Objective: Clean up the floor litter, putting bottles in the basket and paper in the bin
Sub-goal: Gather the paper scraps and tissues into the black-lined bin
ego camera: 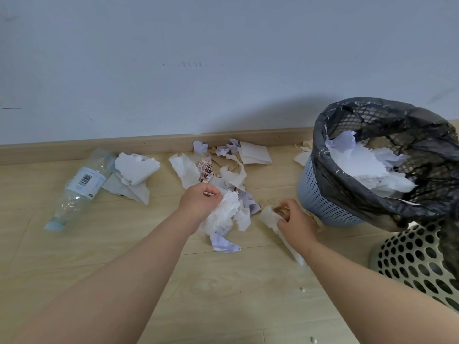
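Observation:
My left hand (200, 202) grips a bunch of crumpled white paper (223, 214) just above the wooden floor. My right hand (294, 220) holds a strip of white and brown paper (269, 217) beside the bin. The blue mesh bin (320, 194) with a black liner stands at the right, part full of white paper (367, 167). A clear plastic bottle (82, 187) lies on its side at the left. More torn paper (223, 165) is scattered along the skirting board, and a folded white wad (135, 167) lies next to the bottle.
A pale perforated basket (409, 256) stands at the right edge, in front of the bin and partly behind its liner. A scrap of paper (301, 157) lies behind the bin by the wall. Small white crumbs (302, 290) dot the floor near me.

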The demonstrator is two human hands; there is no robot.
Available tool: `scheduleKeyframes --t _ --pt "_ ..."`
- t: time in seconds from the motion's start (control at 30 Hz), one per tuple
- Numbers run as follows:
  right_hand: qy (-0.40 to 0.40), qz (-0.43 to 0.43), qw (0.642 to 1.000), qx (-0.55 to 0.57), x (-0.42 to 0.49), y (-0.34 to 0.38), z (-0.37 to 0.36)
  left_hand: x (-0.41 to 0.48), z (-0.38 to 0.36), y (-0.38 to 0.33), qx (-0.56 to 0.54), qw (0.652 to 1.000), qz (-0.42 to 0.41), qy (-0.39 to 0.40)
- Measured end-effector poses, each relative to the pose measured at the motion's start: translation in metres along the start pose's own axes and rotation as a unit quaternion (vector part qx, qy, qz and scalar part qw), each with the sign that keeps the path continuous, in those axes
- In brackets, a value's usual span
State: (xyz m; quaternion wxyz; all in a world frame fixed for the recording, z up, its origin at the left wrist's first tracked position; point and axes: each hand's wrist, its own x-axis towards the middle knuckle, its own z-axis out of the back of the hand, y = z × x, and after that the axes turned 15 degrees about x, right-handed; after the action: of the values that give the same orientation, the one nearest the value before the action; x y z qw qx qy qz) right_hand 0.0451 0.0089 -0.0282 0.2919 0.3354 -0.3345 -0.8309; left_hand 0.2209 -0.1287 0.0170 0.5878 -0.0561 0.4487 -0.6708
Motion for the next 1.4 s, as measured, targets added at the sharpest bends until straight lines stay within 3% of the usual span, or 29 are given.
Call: scheduleKeyframes --t 0.07,0.13,0.23,0.37,0.5,0.63,0.77,0.9,1.0,1.1,1.2,1.4 --pt "0.025 -0.02 0.997 -0.07 0.005 -0.008 -0.001 -0.002 0.002 0.001 0.001 1.0 -0.001 0.003" --pt "0.106 -0.059 0.978 -0.171 0.003 -0.016 -0.005 -0.003 0.005 0.003 0.0 1.0 0.001 0.005" --pt "0.15 -0.029 0.942 -0.297 -0.003 -0.022 -0.013 -0.002 0.007 0.01 0.007 1.0 0.01 0.007" --pt "0.184 0.006 0.931 -0.314 -0.01 -0.003 -0.023 0.002 0.006 0.01 -0.007 1.0 0.027 0.002" --pt "0.231 -0.054 0.967 -0.096 -0.008 0.019 -0.024 0.002 0.004 -0.011 -0.025 1.0 0.0 0.004" --pt "0.159 -0.066 0.982 0.071 0.005 0.065 -0.002 0.003 0.01 -0.029 -0.064 0.998 -0.008 0.0" --pt "0.109 -0.049 0.976 0.182 0.012 0.11 0.025 0.006 0.027 -0.048 -0.264 0.961 0.079 0.017" --pt "0.066 -0.044 0.938 0.338 0.016 0.134 0.037 0.001 0.044 -0.071 -0.353 0.934 0.041 0.023" --pt "0.118 -0.036 0.887 0.444 0.013 0.146 0.041 -0.004 0.046 -0.082 -0.32 0.946 0.001 0.046" --pt "0.198 -0.029 0.864 0.462 0.007 0.147 0.043 -0.011 0.04 -0.091 -0.272 0.959 -0.008 0.083" --pt "0.23 -0.03 0.868 0.44 0.004 0.144 0.054 -0.017 0.032 -0.098 -0.234 0.967 -0.01 0.097" --pt "0.121 0.0 0.904 0.411 0.007 0.149 0.097 -0.019 0.026 -0.127 -0.209 0.976 -0.032 0.049"
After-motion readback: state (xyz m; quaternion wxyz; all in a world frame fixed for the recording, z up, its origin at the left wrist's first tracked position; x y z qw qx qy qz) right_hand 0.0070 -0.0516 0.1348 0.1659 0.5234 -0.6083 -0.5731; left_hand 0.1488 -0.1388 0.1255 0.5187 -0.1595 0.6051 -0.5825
